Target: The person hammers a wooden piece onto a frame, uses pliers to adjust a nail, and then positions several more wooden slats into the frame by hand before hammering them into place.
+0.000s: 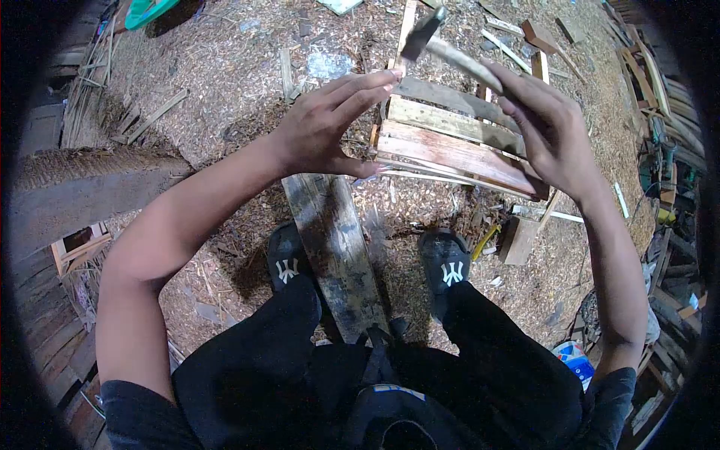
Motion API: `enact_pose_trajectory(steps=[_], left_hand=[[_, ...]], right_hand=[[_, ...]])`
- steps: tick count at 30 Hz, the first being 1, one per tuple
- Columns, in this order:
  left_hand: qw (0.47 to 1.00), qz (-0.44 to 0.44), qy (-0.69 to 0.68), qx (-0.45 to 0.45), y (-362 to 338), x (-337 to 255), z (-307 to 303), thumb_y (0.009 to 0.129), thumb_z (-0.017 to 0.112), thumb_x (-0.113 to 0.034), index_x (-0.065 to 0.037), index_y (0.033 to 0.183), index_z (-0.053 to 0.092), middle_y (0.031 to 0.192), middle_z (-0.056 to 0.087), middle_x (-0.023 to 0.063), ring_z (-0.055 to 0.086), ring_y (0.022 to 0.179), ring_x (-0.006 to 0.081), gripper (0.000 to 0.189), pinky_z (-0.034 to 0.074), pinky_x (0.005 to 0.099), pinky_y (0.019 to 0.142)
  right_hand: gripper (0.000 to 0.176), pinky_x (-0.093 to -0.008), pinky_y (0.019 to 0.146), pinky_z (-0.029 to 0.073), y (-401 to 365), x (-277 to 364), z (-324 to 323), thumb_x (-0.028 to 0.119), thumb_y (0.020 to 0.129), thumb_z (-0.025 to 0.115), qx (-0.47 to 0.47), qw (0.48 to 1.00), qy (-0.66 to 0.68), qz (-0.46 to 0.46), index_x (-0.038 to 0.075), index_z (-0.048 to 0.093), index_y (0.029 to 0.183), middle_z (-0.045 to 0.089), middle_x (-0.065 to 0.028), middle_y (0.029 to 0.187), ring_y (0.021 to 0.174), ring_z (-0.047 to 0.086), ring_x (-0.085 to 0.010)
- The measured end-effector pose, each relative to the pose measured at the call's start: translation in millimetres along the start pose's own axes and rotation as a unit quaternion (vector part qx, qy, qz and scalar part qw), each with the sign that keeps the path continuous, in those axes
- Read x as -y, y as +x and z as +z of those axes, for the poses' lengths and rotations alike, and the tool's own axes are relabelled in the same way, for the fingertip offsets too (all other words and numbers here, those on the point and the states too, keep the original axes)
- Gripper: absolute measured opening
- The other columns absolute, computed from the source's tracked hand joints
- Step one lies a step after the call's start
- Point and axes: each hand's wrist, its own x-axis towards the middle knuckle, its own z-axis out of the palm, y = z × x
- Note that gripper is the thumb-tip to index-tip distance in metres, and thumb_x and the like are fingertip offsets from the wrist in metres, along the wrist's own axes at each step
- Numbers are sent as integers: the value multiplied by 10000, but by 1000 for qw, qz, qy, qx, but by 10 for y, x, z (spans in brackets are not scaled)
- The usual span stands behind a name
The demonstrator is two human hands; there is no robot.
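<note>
A small slatted wooden crate sits in front of me, its pale and reddish slats running left to right. My left hand spans its left end, with the fingertips at the far edge and the thumb at the near edge. In my right hand is a hammer, gripped by its light wooden handle. Its dark head is raised above the crate's far left corner. The right palm and wrist hide part of the crate's right end.
A long worn plank lies between my feet. Wood shavings cover the ground. Several offcuts, including a wood block, are scattered at the right. Stacked timber lines the right side, and a green object is at the far left.
</note>
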Motion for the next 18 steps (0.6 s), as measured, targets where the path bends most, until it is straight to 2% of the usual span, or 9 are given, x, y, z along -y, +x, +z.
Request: enact_pose_trajectory(steps=[4, 6, 7, 9, 13, 15, 16, 17, 18], left_hand=[[1000, -11, 3, 9, -8, -9, -5, 733, 825, -475, -92, 1471, 363, 1496, 461, 145, 515, 1338, 357, 952, 468, 463, 1116], [1000, -7, 10, 6, 0, -14, -14, 736, 823, -479, -96, 1469, 366, 1492, 466, 145, 526, 1326, 359, 945, 478, 461, 1107], [1000, -6, 16, 3, 0, -15, -13, 739, 821, -483, -101, 1467, 368, 1489, 470, 145, 538, 1314, 360, 939, 488, 459, 1099], [1000, -9, 13, 4, -6, -6, -4, 741, 819, -491, -109, 1464, 371, 1488, 473, 139, 550, 1300, 361, 932, 506, 457, 1081], [1000, -6, 14, -7, -11, -3, 8, 743, 815, -523, -130, 1452, 382, 1488, 479, 122, 578, 1269, 362, 919, 548, 451, 1035], [1000, -9, 14, -5, -3, -4, 11, 740, 816, -530, -139, 1448, 384, 1488, 481, 118, 574, 1276, 359, 917, 549, 450, 1036], [1000, -15, 14, -3, -6, -4, 13, 737, 816, -538, -147, 1445, 387, 1487, 483, 113, 570, 1282, 355, 916, 549, 449, 1037], [1000, -16, 13, -3, -14, -3, 17, 737, 816, -538, -147, 1445, 387, 1487, 483, 113, 570, 1282, 355, 916, 549, 449, 1037], [1000, -16, 9, -3, -16, -5, 18, 732, 821, -538, -148, 1449, 383, 1486, 484, 112, 569, 1284, 354, 926, 548, 449, 1040]], right_hand=[[497, -404, 744, 567, -2, 89, -11, 3, 926, 607, -15, 1000, -8, 8, 144, 607, 1402, 699, -157, 931, 824, 692, -255], [515, -399, 716, 568, -2, 60, 23, 2, 926, 614, 45, 997, -69, -10, 147, 589, 1420, 702, -141, 933, 808, 687, -236], [515, -399, 716, 568, -5, 49, 13, 2, 926, 614, 44, 997, -69, -10, 147, 589, 1420, 702, -141, 933, 808, 687, -236], [568, -416, 708, 554, -28, 26, -2, -17, 904, 614, 25, 999, -15, 18, 149, 562, 1444, 681, -146, 922, 791, 677, -256], [570, -427, 709, 546, -71, 34, 31, -27, 902, 596, -11, 1000, -1, -6, 138, 556, 1446, 657, -162, 902, 779, 670, -277], [498, -350, 657, 528, -61, 76, -4, -23, 948, 575, 67, 995, -71, -4, 97, 573, 1431, 707, -157, 990, 763, 633, -191], [494, -336, 718, 545, -59, 31, -26, -15, 953, 582, 70, 997, -46, 1, 85, 564, 1436, 704, -177, 1028, 805, 655, -207], [494, -336, 718, 545, -53, 47, -15, -15, 953, 582, 71, 996, -45, 1, 85, 564, 1436, 704, -177, 1028, 805, 655, -207], [505, -343, 734, 546, -45, 76, 2, -14, 944, 591, 5, 1000, -21, -21, 83, 560, 1439, 698, -181, 1021, 807, 655, -217]])
